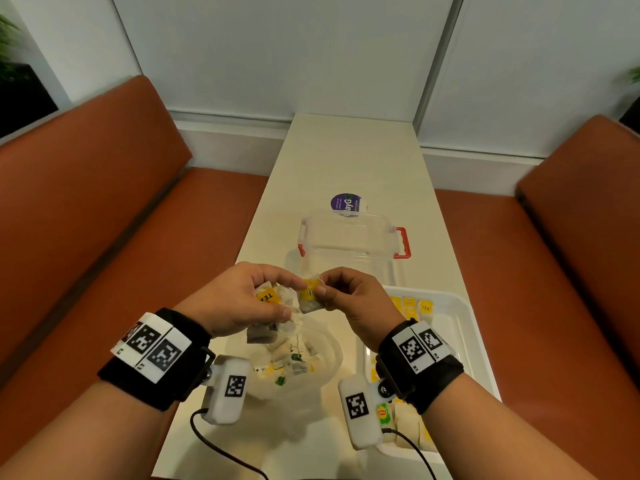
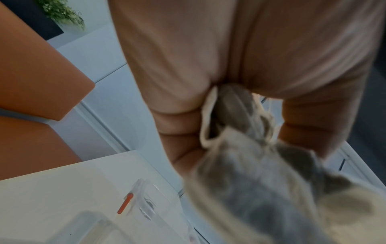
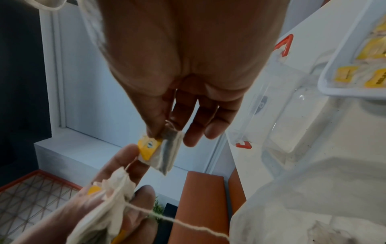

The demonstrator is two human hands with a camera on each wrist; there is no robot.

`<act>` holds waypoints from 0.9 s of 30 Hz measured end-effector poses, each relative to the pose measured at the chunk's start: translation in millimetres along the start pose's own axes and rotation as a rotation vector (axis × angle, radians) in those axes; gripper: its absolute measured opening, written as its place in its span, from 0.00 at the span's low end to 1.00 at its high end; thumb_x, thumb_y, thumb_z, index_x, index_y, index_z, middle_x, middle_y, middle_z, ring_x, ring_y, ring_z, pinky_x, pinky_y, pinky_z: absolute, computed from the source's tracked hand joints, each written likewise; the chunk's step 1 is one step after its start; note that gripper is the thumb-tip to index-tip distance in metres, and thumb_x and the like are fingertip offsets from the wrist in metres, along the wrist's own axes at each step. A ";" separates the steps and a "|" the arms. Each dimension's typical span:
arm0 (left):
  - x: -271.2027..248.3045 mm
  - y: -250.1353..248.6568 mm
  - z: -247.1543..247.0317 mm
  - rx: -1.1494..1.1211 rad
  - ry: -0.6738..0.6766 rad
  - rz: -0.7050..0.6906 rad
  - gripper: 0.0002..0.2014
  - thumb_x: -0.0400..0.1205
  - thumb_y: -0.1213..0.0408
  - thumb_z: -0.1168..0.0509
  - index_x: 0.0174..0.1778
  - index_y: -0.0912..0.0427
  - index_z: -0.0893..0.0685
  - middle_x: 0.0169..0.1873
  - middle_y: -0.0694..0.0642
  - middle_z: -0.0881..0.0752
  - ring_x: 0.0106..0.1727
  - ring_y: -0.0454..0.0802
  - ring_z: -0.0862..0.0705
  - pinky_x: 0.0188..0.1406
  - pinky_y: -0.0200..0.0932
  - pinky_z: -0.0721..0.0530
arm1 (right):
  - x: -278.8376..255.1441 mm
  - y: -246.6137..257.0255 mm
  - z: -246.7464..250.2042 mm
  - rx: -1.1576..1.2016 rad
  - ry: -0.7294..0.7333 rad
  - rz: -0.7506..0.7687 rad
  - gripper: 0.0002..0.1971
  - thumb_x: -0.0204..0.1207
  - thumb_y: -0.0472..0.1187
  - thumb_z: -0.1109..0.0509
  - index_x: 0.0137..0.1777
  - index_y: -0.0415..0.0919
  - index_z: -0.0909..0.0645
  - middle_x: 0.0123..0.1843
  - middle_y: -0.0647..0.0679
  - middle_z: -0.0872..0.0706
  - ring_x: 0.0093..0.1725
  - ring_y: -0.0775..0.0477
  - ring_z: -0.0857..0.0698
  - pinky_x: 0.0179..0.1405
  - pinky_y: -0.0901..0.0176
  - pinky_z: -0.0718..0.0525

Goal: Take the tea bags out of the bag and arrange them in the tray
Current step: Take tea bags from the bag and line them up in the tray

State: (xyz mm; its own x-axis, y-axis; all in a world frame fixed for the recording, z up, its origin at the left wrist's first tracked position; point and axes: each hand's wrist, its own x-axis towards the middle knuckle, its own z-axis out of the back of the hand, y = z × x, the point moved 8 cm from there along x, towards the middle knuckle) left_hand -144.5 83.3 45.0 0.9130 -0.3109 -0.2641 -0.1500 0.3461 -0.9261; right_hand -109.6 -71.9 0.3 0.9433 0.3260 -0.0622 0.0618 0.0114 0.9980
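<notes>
Over the table, both hands meet above a clear plastic bag of tea bags. My left hand grips a bunch of tea bags with yellow tags; in the left wrist view the tea bags fill the palm. My right hand pinches a single tea bag with a yellow tag between thumb and forefinger, and the left fingertips touch it too. The right wrist view shows that tea bag below my right hand, with strings running to the left hand's bunch. The white tray at right holds several tea bags.
A clear lidded box with red latches stands beyond the hands on the narrow white table. A purple round label lies behind it. Orange benches flank the table on both sides. A wall closes the far end.
</notes>
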 end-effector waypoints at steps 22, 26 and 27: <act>15.5 27.2 -10.3 0.017 -0.023 0.074 0.20 0.64 0.57 0.17 0.52 0.46 0.10 0.42 0.71 0.12 0.38 0.65 0.15 0.43 0.56 0.11 | -30.8 -163.2 241.6 -0.544 -0.611 -0.477 0.03 0.82 0.40 0.35 0.52 0.44 0.21 0.45 0.47 0.16 0.44 0.44 0.20 0.45 0.58 0.28; 14.6 30.1 -10.4 0.094 -0.041 0.057 0.16 0.68 0.60 0.20 0.50 0.41 0.10 0.48 0.54 0.09 0.47 0.55 0.10 0.50 0.50 0.12 | -26.2 -177.0 249.1 -0.570 -0.614 -0.536 0.04 0.82 0.41 0.36 0.53 0.44 0.21 0.46 0.46 0.16 0.44 0.42 0.20 0.45 0.57 0.26; 13.7 29.9 -11.8 0.100 -0.035 0.054 0.16 0.68 0.57 0.20 0.51 0.41 0.10 0.49 0.52 0.09 0.47 0.53 0.10 0.50 0.48 0.13 | -25.0 -179.8 249.9 -0.571 -0.607 -0.545 0.03 0.83 0.41 0.36 0.52 0.44 0.22 0.46 0.45 0.16 0.43 0.42 0.20 0.43 0.57 0.26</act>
State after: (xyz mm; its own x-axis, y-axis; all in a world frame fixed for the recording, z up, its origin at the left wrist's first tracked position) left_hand -141.0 78.9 10.5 0.9175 -0.2594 -0.3015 -0.1620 0.4485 -0.8790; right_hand -62.8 -318.3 -179.9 0.8495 -0.3960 -0.3485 0.5204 0.5207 0.6768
